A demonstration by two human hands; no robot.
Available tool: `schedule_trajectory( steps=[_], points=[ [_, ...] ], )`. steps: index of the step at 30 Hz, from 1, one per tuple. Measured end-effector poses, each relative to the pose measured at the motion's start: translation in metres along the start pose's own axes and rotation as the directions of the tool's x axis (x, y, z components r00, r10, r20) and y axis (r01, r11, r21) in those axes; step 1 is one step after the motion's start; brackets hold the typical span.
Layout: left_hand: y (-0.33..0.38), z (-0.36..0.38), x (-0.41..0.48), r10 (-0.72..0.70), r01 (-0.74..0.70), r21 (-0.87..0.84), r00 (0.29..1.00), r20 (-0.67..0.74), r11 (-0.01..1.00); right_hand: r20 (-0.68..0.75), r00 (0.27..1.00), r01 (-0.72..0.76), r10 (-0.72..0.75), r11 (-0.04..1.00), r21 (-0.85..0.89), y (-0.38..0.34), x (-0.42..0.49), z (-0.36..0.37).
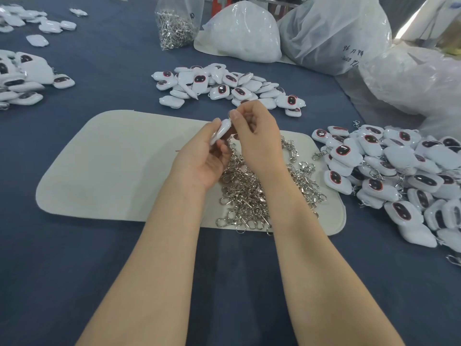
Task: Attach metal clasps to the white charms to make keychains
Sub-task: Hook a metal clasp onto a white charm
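Forearms reach in from the bottom edge over the blue cloth (74,270) to the cream mat (112,166). On the mat's near right part lies a heap of metal clasps (252,193), partly hidden under both wrists. Above the mat's far edge the left hand (199,156), palm up with fingers curled, holds a white charm (220,132) edge-on. Its long axis slants from lower left up to the right, and its face is turned out of sight. The right hand (257,136), fingers curled, pinches the charm's upper tip between thumb and forefinger. A small grey bit shows there, too small to make out. Right of the mat a charm pile (399,176) with some clasps among it runs off the frame's edge. Beyond the mat sits a smaller charm heap (224,86), and farther still a clear bag of clasps (174,28) beside bulging plastic sacks (242,36), their contents blurred
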State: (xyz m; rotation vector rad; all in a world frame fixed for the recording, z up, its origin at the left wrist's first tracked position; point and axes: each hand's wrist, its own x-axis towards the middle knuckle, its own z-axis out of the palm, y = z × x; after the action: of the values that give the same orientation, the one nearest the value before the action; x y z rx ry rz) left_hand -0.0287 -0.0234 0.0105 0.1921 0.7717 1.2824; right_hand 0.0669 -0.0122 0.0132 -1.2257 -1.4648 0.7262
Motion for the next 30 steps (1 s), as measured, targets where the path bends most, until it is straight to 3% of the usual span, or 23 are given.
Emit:
schedule_trajectory(
  steps=[5, 12, 17, 21, 24, 27, 30],
  points=[
    [-0.002, 0.000, 0.002, 0.081, -0.075, 0.105, 0.995, -0.057, 0.992, 0.023, 0.999, -0.045, 0.044, 0.998, 0.040, 0.001, 0.001, -0.002],
    [-0.003, -0.001, 0.004, 0.079, -0.072, 0.089, 0.994, -0.082, 0.993, 0.061, 0.996, -0.069, 0.063, 0.993, 0.101, 0.003, 0.002, -0.006],
    [-0.005, -0.001, 0.005, 0.151, -0.140, 0.078, 0.974, -0.169, 0.987, 0.077, 0.993, -0.089, 0.088, 0.996, 0.008, 0.003, 0.001, -0.007],
    [-0.006, -0.003, 0.005, 0.315, -0.270, 0.221, 0.927, -0.204, 0.937, 0.107, 0.990, -0.079, 0.091, 0.991, -0.106, 0.002, 0.002, -0.009],
    [-0.008, -0.004, 0.005, 0.515, -0.401, 0.434, 0.837, -0.183, 0.807, 0.134, 0.988, -0.045, 0.078, 0.972, -0.230, 0.002, 0.001, -0.010],
    [-0.010, -0.004, 0.002, 0.724, -0.530, 0.669, 0.690, -0.018, 0.521, 0.169, 0.983, -0.011, 0.074, 0.938, -0.346, 0.002, 0.002, -0.011],
    [-0.016, -0.002, -0.003, 0.781, -0.572, 0.780, 0.598, 0.182, 0.256, 0.191, 0.978, 0.000, 0.088, 0.909, -0.416, 0.001, 0.005, -0.012]
  ],
)
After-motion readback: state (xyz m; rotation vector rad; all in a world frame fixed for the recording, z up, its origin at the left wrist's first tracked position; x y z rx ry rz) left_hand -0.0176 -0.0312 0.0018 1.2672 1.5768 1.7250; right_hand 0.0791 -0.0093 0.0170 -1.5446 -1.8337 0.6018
